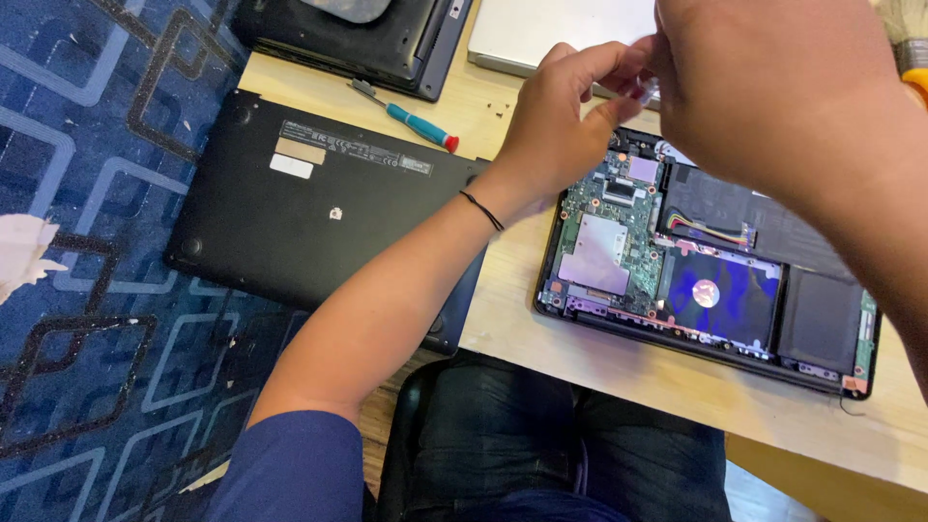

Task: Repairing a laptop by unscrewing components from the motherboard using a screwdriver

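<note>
My left hand (556,121) and my right hand (773,87) meet above an opened laptop (706,280), and together they pinch a small clear item (646,89) between the fingertips. What the item is I cannot tell. The laptop lies on a wooden table (619,372) with its green circuit board, hard drive and black battery exposed. A black band circles my left wrist.
The laptop's removed black bottom cover (300,213) lies at the left, hanging over the table edge. A screwdriver (416,121) with a teal and red handle lies behind it. Another black laptop (358,34) and a silver one (551,29) sit at the back. Blue patterned carpet (87,193) covers the floor.
</note>
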